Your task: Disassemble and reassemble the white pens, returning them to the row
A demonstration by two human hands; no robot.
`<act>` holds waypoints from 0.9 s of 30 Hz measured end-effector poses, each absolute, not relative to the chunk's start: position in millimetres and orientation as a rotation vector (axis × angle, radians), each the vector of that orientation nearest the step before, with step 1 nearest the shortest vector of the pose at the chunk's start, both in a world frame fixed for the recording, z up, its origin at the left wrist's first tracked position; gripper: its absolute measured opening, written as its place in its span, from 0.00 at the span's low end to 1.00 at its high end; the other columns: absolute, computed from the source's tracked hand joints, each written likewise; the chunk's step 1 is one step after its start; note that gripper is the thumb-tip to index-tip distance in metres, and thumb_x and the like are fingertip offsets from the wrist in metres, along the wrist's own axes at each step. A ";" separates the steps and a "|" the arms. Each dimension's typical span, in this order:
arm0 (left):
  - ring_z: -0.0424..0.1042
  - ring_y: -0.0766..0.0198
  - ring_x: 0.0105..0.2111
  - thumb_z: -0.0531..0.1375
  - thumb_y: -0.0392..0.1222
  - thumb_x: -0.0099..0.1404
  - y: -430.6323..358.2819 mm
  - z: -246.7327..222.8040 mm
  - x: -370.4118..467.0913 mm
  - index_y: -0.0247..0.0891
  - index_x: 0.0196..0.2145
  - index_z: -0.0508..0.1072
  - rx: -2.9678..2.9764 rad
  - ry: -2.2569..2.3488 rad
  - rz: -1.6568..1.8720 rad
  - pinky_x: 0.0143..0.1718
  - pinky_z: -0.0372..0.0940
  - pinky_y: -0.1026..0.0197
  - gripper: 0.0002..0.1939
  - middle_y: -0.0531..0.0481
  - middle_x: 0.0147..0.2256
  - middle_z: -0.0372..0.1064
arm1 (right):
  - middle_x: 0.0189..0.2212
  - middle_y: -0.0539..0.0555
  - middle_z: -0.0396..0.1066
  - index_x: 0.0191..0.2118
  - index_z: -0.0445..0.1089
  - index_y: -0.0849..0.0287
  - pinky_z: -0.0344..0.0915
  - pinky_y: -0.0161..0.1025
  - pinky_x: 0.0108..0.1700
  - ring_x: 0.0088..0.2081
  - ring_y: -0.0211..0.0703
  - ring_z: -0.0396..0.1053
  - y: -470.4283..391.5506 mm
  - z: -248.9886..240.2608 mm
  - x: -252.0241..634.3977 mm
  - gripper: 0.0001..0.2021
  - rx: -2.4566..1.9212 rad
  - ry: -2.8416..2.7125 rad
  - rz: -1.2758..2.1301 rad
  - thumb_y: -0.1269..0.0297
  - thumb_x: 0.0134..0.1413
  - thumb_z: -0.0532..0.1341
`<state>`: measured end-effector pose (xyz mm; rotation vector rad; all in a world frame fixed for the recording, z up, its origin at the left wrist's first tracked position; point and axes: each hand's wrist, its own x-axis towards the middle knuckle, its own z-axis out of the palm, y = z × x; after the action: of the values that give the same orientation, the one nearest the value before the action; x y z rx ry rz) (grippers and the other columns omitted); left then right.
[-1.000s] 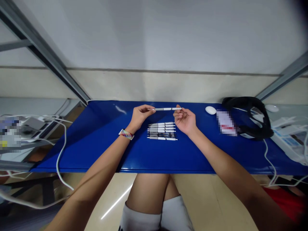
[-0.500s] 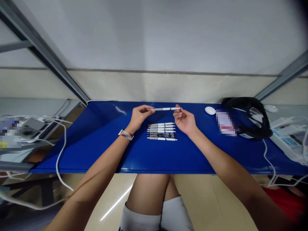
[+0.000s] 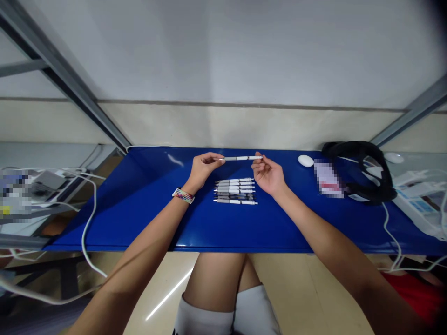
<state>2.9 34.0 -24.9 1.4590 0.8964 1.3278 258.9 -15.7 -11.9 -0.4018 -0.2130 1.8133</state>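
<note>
A white and grey pen [image 3: 239,158] is held level above the back of the blue table [image 3: 139,209]. My left hand [image 3: 204,170] pinches its tip end between thumb and fingers. At the other end, my right hand [image 3: 268,174] grips the pen with thumb and fingertips, palm turned partly up. Below the held pen, several similar pens [image 3: 234,190] lie side by side on the table between my hands, tips to the left. A colourful woven band [image 3: 183,195] circles my left wrist.
To the right lie a white oval object [image 3: 305,161], a blurred-out packet [image 3: 328,179] and a black padded headset [image 3: 382,172]. White cables hang over both table sides. Grey metal posts [image 3: 75,88] rise at left and right, with a wall behind.
</note>
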 end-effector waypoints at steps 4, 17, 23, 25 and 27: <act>0.78 0.61 0.36 0.79 0.49 0.56 33.5 -25.6 3.6 0.39 0.37 0.86 1.471 0.901 1.324 0.44 0.72 0.58 0.15 0.48 0.34 0.82 | 0.28 0.48 0.71 0.48 0.74 0.58 0.72 0.24 0.27 0.26 0.31 0.69 -14.2 -11.0 258.0 0.06 -0.424 -0.244 1.786 0.70 0.71 0.61; 0.79 0.60 0.36 0.78 0.50 0.56 33.8 -26.1 3.8 0.39 0.38 0.86 1.490 0.926 1.314 0.44 0.73 0.56 0.15 0.47 0.35 0.83 | 0.24 0.45 0.67 0.40 0.77 0.55 0.67 0.25 0.25 0.24 0.30 0.63 -9.1 -15.7 256.9 0.08 -0.602 -0.544 1.627 0.58 0.65 0.71; 0.79 0.60 0.37 0.78 0.49 0.56 32.1 -26.2 4.6 0.39 0.37 0.86 1.505 0.909 1.306 0.46 0.73 0.56 0.15 0.47 0.35 0.83 | 0.23 0.45 0.66 0.39 0.77 0.55 0.65 0.27 0.24 0.24 0.31 0.62 -5.3 -19.4 259.2 0.11 -0.667 -0.587 1.569 0.53 0.64 0.71; 0.79 0.60 0.36 0.78 0.49 0.56 32.2 -26.1 4.7 0.39 0.37 0.86 1.508 0.911 1.305 0.45 0.73 0.56 0.15 0.47 0.35 0.82 | 0.23 0.46 0.67 0.39 0.78 0.55 0.65 0.30 0.24 0.23 0.32 0.62 -4.5 -20.3 259.7 0.15 -0.710 -0.630 1.526 0.47 0.64 0.70; 0.79 0.60 0.36 0.78 0.49 0.56 33.0 -25.6 3.9 0.39 0.37 0.85 1.509 0.920 1.314 0.45 0.73 0.56 0.15 0.47 0.35 0.82 | 0.25 0.48 0.70 0.43 0.80 0.55 0.68 0.33 0.26 0.25 0.34 0.65 -4.5 -21.1 259.9 0.21 -0.773 -0.708 1.473 0.40 0.61 0.69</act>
<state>3.9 33.0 -25.6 1.5094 0.9203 1.3143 259.9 -4.5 -21.1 -0.7729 -0.7080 1.4729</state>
